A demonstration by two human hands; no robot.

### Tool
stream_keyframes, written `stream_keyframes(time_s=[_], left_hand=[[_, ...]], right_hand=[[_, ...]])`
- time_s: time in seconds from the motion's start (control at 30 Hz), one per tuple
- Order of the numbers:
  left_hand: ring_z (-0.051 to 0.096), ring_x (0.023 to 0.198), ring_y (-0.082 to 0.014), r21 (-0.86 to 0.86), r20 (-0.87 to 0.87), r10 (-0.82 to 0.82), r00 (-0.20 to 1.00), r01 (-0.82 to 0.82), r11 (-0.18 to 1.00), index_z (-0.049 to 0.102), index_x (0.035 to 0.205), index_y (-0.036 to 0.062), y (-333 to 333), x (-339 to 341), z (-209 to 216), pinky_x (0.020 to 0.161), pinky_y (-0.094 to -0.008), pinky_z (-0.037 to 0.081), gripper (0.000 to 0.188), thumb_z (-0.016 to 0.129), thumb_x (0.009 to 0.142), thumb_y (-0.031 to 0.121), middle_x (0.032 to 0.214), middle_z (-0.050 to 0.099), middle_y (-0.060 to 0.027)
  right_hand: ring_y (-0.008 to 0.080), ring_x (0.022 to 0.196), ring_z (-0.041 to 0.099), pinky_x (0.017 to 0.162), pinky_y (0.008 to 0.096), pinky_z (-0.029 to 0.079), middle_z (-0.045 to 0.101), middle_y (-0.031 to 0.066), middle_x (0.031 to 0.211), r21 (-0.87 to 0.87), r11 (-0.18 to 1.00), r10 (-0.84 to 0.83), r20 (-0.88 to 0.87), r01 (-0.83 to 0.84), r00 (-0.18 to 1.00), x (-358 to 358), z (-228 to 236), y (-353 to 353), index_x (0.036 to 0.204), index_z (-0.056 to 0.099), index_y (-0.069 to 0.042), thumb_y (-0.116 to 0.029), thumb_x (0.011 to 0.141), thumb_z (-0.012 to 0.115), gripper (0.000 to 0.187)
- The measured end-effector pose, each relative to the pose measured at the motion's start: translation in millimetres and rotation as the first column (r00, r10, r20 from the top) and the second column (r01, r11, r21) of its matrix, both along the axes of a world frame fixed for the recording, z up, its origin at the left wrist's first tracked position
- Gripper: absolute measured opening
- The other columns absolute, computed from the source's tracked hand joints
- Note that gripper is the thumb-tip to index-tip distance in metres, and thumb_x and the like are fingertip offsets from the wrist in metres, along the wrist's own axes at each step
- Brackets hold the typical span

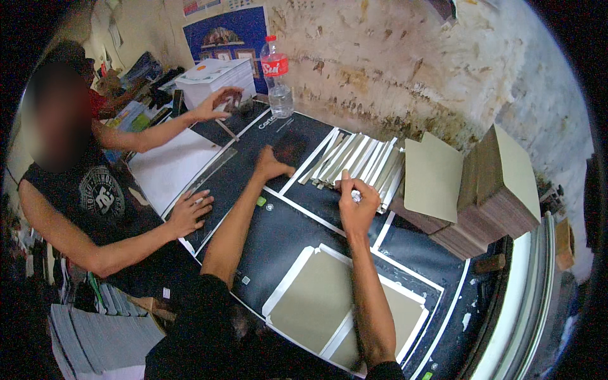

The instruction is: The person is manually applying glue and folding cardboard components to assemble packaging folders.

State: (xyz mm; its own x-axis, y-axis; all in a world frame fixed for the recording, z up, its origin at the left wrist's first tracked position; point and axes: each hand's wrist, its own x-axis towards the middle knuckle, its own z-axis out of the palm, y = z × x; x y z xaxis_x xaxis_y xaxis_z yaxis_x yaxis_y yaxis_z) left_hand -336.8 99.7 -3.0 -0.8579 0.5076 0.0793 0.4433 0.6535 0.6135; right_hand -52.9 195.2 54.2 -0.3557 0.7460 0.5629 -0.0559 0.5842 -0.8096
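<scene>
1. The right hand (358,199) bends over the near edge of a loose heap of narrow white and grey strips (358,158), its fingers curled close to the thumb; a bit of white shows among them, but I cannot tell whether a strip is gripped.
2. The left hand (273,166) is loosely open, with nothing seen in it, left of the heap above the black, white-lined tabletop (278,218).
3. The strips lie unevenly, some across others — lifting one could drag its neighbours out of line.
4. Nearer, below the right forearm, lies a flat grey board panel with white edging (316,282); a low sleeve or elbow might shift it.
5. Right of the heap stand a lower pile of grey-brown boards (434,180) and a taller pile of grey-brown boards (516,168); a sideways knock could slide their upper boards.
6. Farther left, a clear red-capped plastic bottle (278,88) stands upright — a reaching arm, perhaps the co-worker's (158,133), could tip it.
</scene>
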Motion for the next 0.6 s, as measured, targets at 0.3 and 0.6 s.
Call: stream_keyframes(time_s=[0.3,0.6], left_hand=[[0.034,0.142,-0.0410,-0.099,-0.224,-0.076,0.972,0.055,0.994,0.039,0.149,0.0056,-9.7,58.3,-2.0,0.113,-0.0616,0.031,0.108,0.093,0.060,0.037,0.151,0.039,-0.0220],[0.054,0.117,-0.0345,0.257,0.204,-0.535,0.820,0.482,0.838,0.056,0.124,0.0043,-120.8,220.4,21.7,0.102,-0.0454,0.043,0.080,0.096,0.062,0.037,0.125,0.055,-0.0157]], right_hand=[[0.0204,0.096,0.071,0.089,0.0339,0.053,0.072,0.0154,0.117,-0.078,0.930,0.361,0.013,-0.359,0.932,21.3,46.5,-6.2,0.131,0.062,-0.002,-0.016,0.095,0.068,0.038],[0.0393,0.152,0.029,0.119,0.0541,0.028,0.022,0.0246,0.166,0.136,0.789,0.477,0.478,-0.599,0.737,75.4,31.7,-26.1,0.163,0.004,-0.004,-0.010,0.082,0.077,0.109]])
